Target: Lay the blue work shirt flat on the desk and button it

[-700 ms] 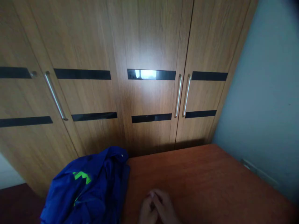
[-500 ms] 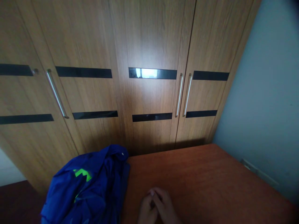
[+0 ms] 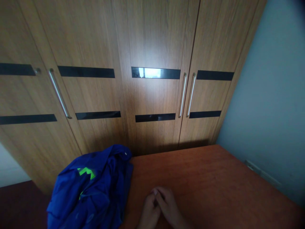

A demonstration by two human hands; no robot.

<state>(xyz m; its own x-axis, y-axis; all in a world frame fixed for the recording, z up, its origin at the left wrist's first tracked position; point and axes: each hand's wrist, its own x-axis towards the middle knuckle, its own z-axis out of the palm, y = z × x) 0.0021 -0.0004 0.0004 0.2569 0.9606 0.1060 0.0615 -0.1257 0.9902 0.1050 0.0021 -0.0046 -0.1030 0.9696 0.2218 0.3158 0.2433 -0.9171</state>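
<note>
My left hand (image 3: 151,208) and my right hand (image 3: 168,203) rest together over the reddish-brown wooden table (image 3: 205,187), at the bottom middle of the head view. Their fingers are closed and pressed against each other, the fingertips meeting at the top. No object shows between them. To the left of my hands lies a crumpled blue garment (image 3: 95,203) with bright green marks; neither hand touches it.
Behind the table stands a wooden wardrobe (image 3: 152,98) with black strips and long metal handles, its doors closed. A pale wall (image 3: 274,105) with a socket strip (image 3: 260,173) runs along the right. Dark flooring (image 3: 21,203) shows at lower left.
The view has tilted down slightly, so everything sits a little higher in the picture. My hands stay pressed together, and the blue garment lies as before.
</note>
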